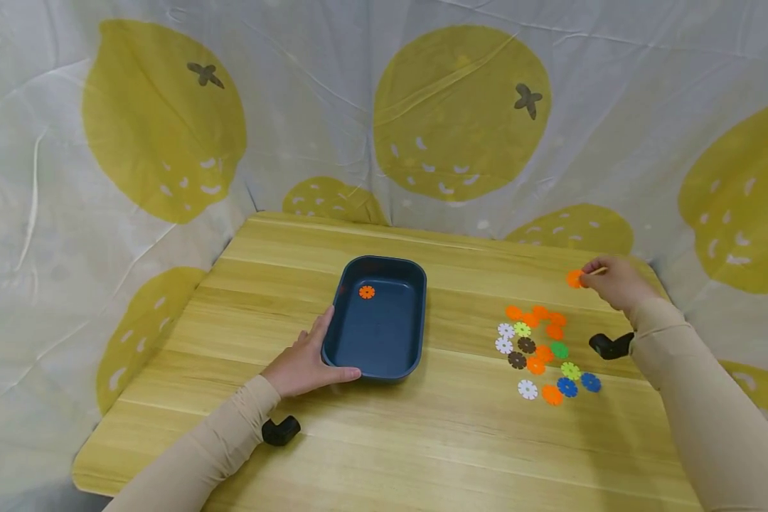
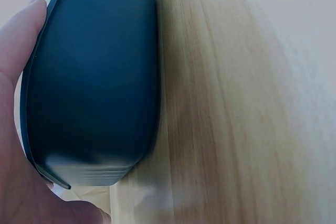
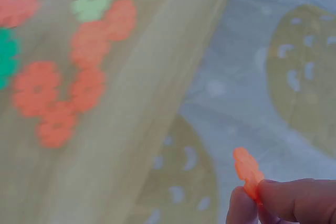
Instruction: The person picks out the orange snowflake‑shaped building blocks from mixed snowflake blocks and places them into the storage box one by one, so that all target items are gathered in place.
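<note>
My right hand [image 1: 614, 283] pinches an orange notched plastic disc [image 3: 247, 172] between thumb and fingertips, raised over the right back part of the table. Below it lies a loose spread of flat flower-shaped discs [image 1: 535, 365] in orange, white, yellow-green, green, brown and blue. At the middle stands a dark blue rectangular tray [image 1: 377, 334], with one orange disc [image 1: 367, 292] lying in it towards the back left. My left hand [image 1: 302, 366] rests against the tray's near left corner, fingers stretched along the left side and thumb along the front rim.
The wooden table [image 1: 461, 441] carries the tray and discs. A cloth with a yellow fruit print [image 1: 464, 114] hangs behind and beside it. A black curved piece shows by each wrist, one near the left sleeve [image 1: 198, 455] and one near the right sleeve [image 1: 685, 370].
</note>
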`<action>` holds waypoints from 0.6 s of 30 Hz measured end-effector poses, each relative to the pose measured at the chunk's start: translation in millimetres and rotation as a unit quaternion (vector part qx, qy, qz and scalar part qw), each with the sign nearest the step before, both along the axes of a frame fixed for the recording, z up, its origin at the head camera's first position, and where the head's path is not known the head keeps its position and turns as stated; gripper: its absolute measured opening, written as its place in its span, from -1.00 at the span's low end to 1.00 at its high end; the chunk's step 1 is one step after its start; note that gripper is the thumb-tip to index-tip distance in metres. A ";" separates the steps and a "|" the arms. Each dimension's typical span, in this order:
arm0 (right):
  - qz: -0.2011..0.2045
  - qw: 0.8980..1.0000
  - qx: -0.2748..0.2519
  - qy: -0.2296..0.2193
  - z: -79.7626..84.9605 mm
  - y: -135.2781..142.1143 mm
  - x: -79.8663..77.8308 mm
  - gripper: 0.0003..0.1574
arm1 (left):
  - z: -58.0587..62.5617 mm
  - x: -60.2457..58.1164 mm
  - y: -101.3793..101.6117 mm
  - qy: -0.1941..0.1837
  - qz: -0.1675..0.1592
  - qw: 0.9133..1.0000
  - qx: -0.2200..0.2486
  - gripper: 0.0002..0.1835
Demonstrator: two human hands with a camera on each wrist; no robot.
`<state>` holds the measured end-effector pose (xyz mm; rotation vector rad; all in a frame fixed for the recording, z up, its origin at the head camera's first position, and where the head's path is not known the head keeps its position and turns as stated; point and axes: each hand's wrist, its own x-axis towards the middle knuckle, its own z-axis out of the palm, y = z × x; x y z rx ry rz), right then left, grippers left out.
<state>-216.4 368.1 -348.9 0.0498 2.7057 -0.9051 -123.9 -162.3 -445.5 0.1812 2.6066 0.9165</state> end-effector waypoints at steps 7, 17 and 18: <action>0.038 0.998 0.016 0.046 45.4 -70.6 -26.2 -0.55 | 0.0 0.8 -0.3 -0.001 0.005 1.000 0.000 0.43; 0.126 0.987 0.004 0.096 55.0 -203.5 -49.4 -0.79 | -0.4 1.3 0.3 0.007 0.005 1.000 -0.004 0.42; 0.137 0.986 0.004 0.093 51.3 -215.8 -50.7 -0.80 | -0.3 1.3 0.5 0.007 0.004 1.000 -0.005 0.42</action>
